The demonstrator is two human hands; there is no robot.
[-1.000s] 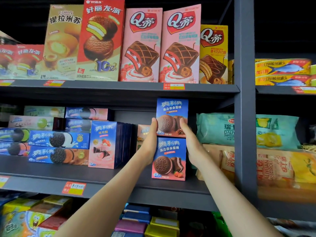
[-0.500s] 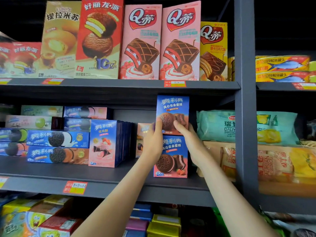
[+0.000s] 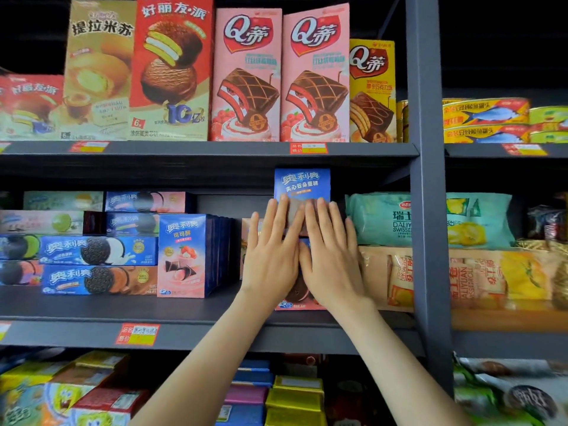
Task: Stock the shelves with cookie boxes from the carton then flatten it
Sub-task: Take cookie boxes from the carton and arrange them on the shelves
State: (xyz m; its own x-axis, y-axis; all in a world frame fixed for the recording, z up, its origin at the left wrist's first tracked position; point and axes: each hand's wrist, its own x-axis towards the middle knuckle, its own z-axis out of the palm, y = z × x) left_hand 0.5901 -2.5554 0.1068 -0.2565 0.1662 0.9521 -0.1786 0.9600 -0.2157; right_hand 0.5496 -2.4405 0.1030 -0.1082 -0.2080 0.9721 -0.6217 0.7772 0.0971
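Note:
Two blue cookie boxes stand stacked on the middle shelf [image 3: 184, 315]. The upper box [image 3: 301, 182] shows its blue top above my fingers. Only the bottom strip of the lower box [image 3: 295, 304] shows. My left hand [image 3: 272, 253] and my right hand [image 3: 330, 253] lie flat side by side, fingers straight, pressing on the fronts of both boxes. The carton is out of view.
Left of the stack stands a row of blue-and-pink boxes [image 3: 184, 256] and piled Oreo boxes [image 3: 98, 265]. A pink box [image 3: 247, 235] sits behind my left hand. Swiss roll bags [image 3: 381, 219] lie to the right, by the grey upright post [image 3: 427, 210].
My hands left the sides of the two boxes and came together flat on their fronts. The stack sits further back on the shelf.

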